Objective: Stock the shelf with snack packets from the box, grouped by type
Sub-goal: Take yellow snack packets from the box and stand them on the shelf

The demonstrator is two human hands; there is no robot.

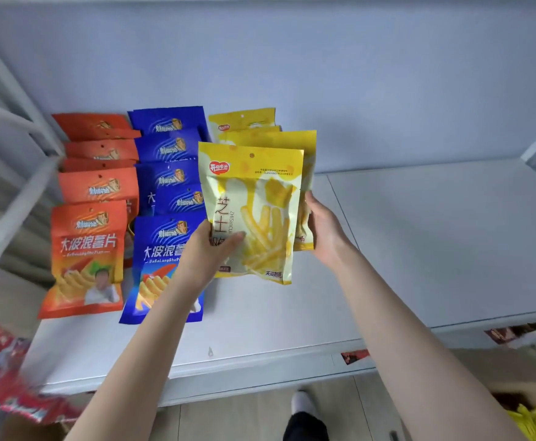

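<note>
Your left hand (207, 249) pinches the yellow packet (254, 198) (thumb on its front); your right hand (323, 227) grips its right edge, above the shelf (419, 249).

Both bare forearms stretch forward. The left hand (207, 249) pinches a yellow plastic snack packet (254, 198), thumb in front. The right hand (322, 230) grips its right edge.

**Inspector:** Light level?
**Assistant:** Bright, even and diffuse. The source is out of view. Faint soft shadows lie on the shelf (419, 249) beside the packets.
**Inspector:** Glare?
**Assistant:** Mild sheen on the yellow packet (254, 218); its print is legible.
**Inspector:** Sharpness?
**Assistant:** Centre fair. The red packets (2, 370) lower left are smeared by blur. The frame (15, 214) at left bows, which is wide-angle distortion.
</note>
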